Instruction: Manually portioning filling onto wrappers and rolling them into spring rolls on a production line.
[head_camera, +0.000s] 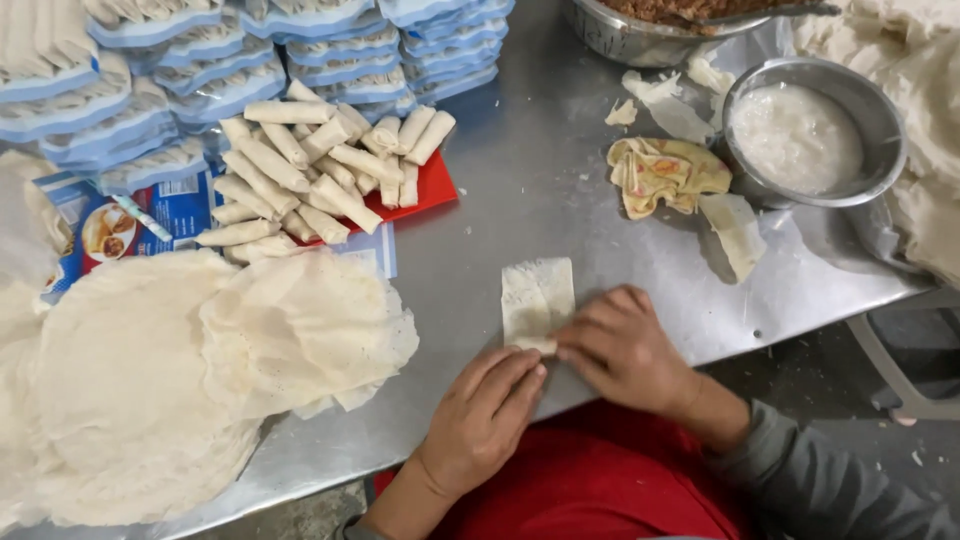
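Rolling a thin pastry wrapper at the near edge of the steel surface, both hands work side by side. The left hand lies palm down with its fingertips pressed on the near, folded end of the wrapper. The right hand comes in from the right, its fingers curled over that same end and pinching it from the side. Whether any filling lies inside the fold I cannot tell. The far end of the wrapper lies flat and pale on the steel, pointing away from the person.

To the left, a wide stack of round wrappers spreads over the surface, with a loose sheet crumpled on top of its right side. Behind it, a pile of finished rolls rests on a red tray, and stacked blue-and-white packs stand behind those. On the right, a metal bowl of white paste sits well apart from the hands, with a crumpled yellowish cloth just beside it. A larger metal bowl of brown filling shows at the top edge. More pale dough sheets are heaped at the far right.
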